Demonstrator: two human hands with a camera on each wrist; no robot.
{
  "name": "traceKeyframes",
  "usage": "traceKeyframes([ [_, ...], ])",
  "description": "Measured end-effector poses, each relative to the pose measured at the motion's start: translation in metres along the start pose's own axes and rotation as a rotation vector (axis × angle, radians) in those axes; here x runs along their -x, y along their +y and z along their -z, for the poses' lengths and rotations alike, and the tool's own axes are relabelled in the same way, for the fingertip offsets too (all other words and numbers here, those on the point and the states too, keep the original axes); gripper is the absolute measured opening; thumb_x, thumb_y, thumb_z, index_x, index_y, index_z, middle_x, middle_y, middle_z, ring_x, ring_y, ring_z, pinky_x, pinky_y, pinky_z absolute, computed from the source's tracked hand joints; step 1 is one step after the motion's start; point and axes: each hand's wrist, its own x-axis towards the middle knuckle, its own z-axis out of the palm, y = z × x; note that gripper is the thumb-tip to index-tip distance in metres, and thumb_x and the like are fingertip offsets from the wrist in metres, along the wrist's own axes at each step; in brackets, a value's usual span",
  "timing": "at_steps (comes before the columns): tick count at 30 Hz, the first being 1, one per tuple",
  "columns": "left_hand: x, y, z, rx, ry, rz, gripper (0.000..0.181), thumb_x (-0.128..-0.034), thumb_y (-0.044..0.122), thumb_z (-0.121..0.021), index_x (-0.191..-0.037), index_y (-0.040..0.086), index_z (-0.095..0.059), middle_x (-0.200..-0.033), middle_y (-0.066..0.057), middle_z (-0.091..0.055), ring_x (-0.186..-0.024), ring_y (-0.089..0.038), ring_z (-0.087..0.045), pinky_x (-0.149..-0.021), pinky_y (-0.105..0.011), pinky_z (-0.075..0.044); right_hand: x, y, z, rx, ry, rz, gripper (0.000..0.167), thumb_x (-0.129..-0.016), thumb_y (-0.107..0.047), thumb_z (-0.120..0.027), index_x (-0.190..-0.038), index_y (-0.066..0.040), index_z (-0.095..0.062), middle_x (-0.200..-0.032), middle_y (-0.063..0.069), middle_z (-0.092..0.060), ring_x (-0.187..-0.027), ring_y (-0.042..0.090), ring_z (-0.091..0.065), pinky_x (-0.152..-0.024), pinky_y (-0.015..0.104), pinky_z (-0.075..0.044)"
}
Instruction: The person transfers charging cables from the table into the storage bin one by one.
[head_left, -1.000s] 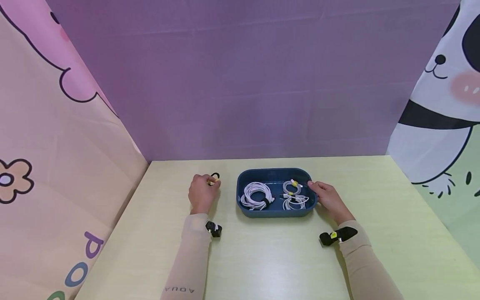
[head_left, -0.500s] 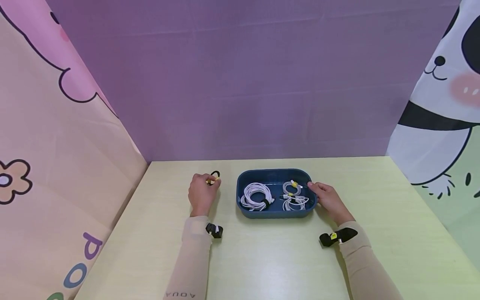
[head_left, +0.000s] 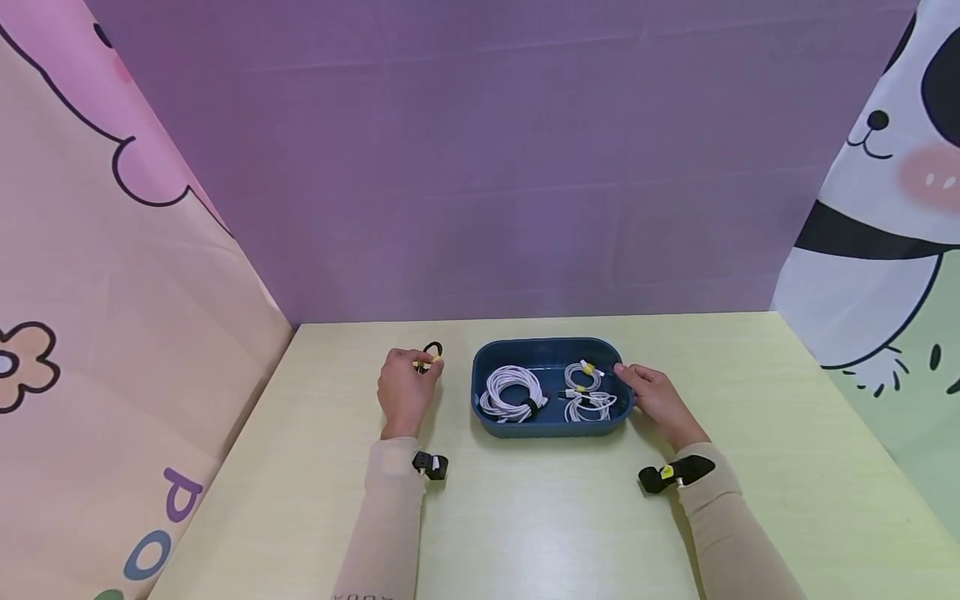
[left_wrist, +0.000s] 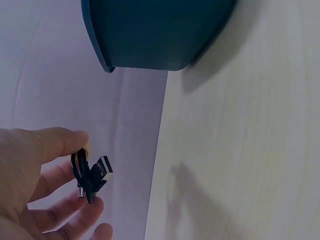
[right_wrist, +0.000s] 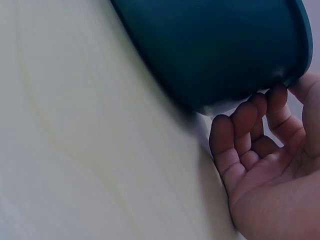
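My left hand (head_left: 405, 390) is raised a little over the table, left of the blue bin (head_left: 552, 429). Between thumb and index finger it pinches a short black USB cable (left_wrist: 90, 175) with a yellow tie, its metal plug showing in the left wrist view. At the bin's right end, my right hand (head_left: 660, 402) grips the rim, thumb on top and fingers curled against the outer wall. Inside the bin, a thick coil of white cable (head_left: 492, 398) with a black strap lies on the left. Two smaller white cables, an upper one (head_left: 576, 372) and a lower one (head_left: 589, 409), lie on the right.
The pale wooden table (head_left: 540, 517) extends around the bin. A purple cloth wall (head_left: 480, 167) stands at its back edge, with printed cloth panels on the left (head_left: 150, 317) and right (head_left: 885, 300). Each wrist carries a small black camera.
Both hands keep their holds and the bin stays put. My left wrist and sleeve have shifted very slightly downward in the head view.
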Motion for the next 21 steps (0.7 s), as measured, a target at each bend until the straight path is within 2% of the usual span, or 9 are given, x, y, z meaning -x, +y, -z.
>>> traceKeyframes([
  [10,0.004,0.006,0.003,-0.002,0.017,-0.025,0.020,-0.0906,0.028,-0.078,-0.098,0.009,-0.081,-0.116,-0.014,-0.067,-0.097,-0.034,-0.067,-0.074,-0.050,-0.053,0.001,0.000,0.001,0.007,-0.003,0.008,0.042,-0.102,-0.051,-0.057,-0.091,-0.011,-0.061,-0.077,-0.011,-0.050,-0.079,0.007,-0.049,-0.073,0.023,-0.039],
  [21,0.006,0.012,0.005,-0.002,0.006,-0.055,0.021,-0.0907,0.027,-0.078,-0.099,0.008,-0.080,-0.114,-0.014,-0.067,-0.104,-0.035,-0.066,-0.078,-0.052,-0.054,0.001,0.001,0.001,-0.001,0.002,-0.003,0.042,-0.102,-0.051,-0.057,-0.094,-0.010,-0.062,-0.078,-0.011,-0.052,-0.078,0.007,-0.050,-0.073,0.023,-0.040],
])
